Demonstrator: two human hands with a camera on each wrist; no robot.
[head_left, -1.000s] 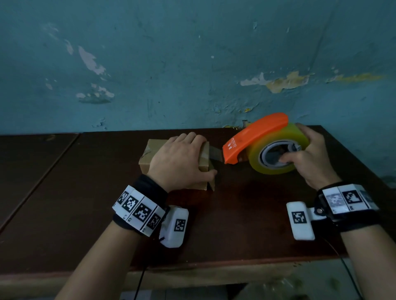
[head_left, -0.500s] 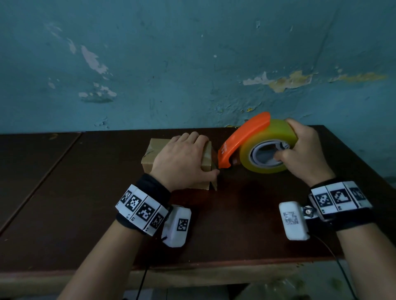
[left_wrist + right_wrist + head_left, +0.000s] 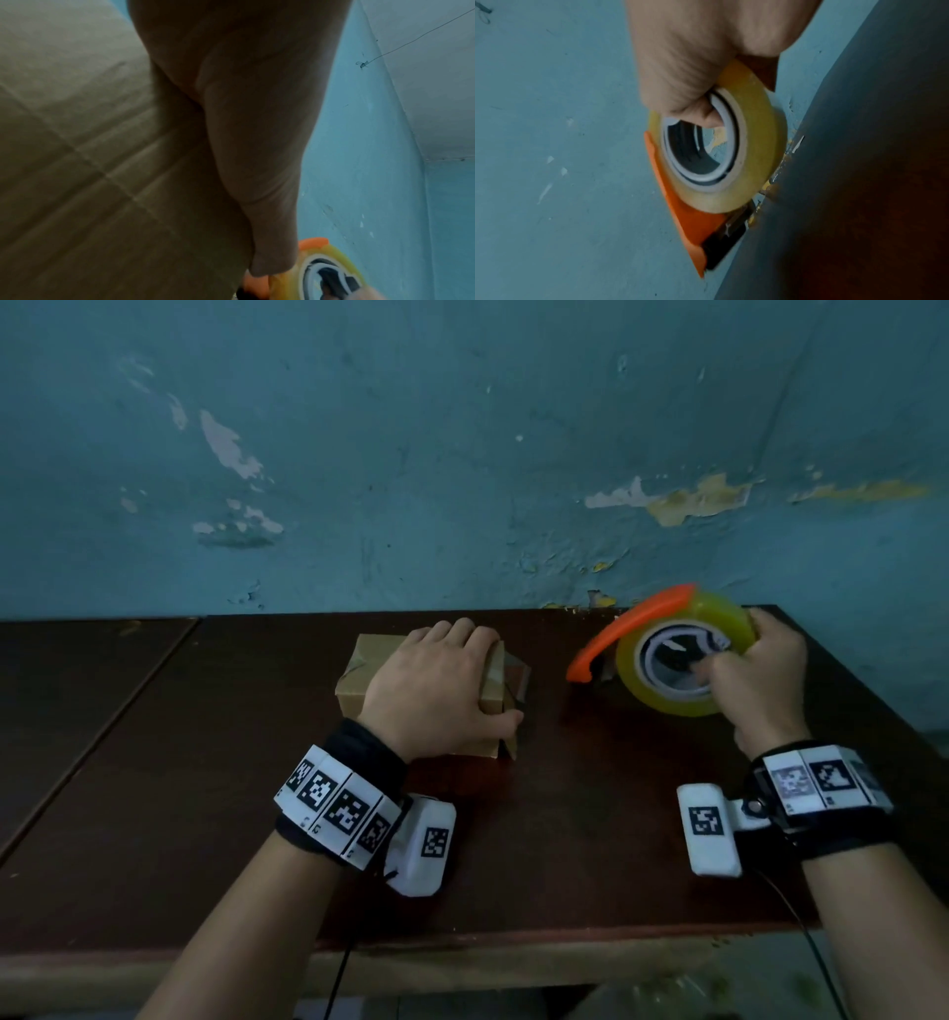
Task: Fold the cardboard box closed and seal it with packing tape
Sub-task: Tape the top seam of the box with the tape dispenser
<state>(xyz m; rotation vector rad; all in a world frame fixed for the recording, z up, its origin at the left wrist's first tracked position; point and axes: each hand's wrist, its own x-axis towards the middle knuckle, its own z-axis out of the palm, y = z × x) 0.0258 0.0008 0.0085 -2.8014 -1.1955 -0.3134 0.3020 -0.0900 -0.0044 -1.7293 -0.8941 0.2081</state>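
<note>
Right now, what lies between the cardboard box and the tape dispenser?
In the head view, only bare dark table separates the cardboard box from the tape dispenser.

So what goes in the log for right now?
left hand: presses down on cardboard box | right hand: grips tape dispenser, apart from box | table

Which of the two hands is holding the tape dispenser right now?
The right hand: its fingers hook through the core of the orange tape dispenser, lifted clear of the box. The left hand only presses on the cardboard box.

Matt brown cardboard box (image 3: 359, 670), glossy yellowish tape roll (image 3: 719, 618), orange plastic dispenser (image 3: 616, 634), dark wooden table (image 3: 590, 839).
</note>
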